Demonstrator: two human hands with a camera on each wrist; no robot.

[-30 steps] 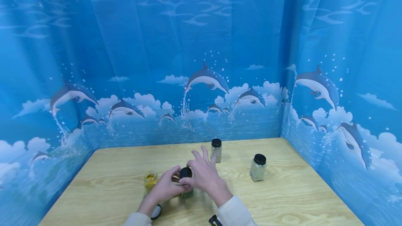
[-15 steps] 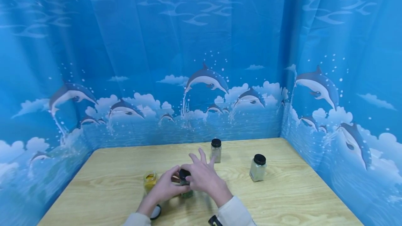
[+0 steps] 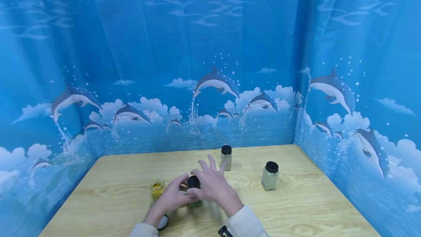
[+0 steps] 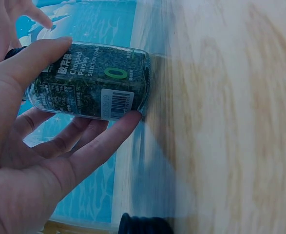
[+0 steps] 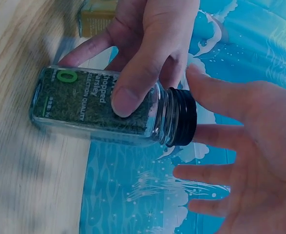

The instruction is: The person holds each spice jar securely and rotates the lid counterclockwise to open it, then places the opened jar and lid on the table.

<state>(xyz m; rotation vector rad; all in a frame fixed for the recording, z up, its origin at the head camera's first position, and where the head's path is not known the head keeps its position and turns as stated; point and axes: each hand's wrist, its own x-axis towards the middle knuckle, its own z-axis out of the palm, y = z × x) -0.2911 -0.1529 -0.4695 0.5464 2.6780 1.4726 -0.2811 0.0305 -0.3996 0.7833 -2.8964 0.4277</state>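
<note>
Upright on the table, a glass jar of chopped parsley with a black screw lid stands in front of the person. The left hand holds the jar's body, thumb across its label and fingers along the other side. Around the lid is the right hand, its thumb and index finger at the lid's edge and the other fingers spread. In the right wrist view, the thumb tip is a little off the lid, and the index finger passes behind it.
An uncapped jar of yellow powder stands left of the left hand. Below that wrist lies a loose black lid, pale inside up. Two black-capped jars stand farther off, one at the back and one at right. A dolphin-print curtain encloses the table.
The right hand's thumb and fingers turned round the lid half a second ago, then came back and spread from it. The left hand and jar stayed in place.
</note>
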